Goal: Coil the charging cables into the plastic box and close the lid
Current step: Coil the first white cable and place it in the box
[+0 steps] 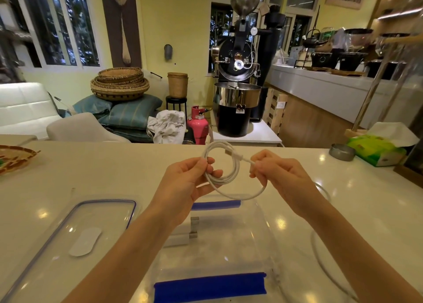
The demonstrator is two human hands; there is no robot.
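Both hands hold a white charging cable wound into a few loops above the table. My left hand pinches the left side of the coil. My right hand grips the cable just behind its plug end. Below them stands the clear plastic box with blue clips at its far and near sides; something pale lies inside. The clear lid with a purple seal lies flat to the box's left. A second thin cable curves on the table at the right.
A white table carries a patterned plate at far left, a small metal tin and a green tissue pack at far right. Beyond the table edge stand chairs, baskets, a pink gas cylinder and a coffee roaster.
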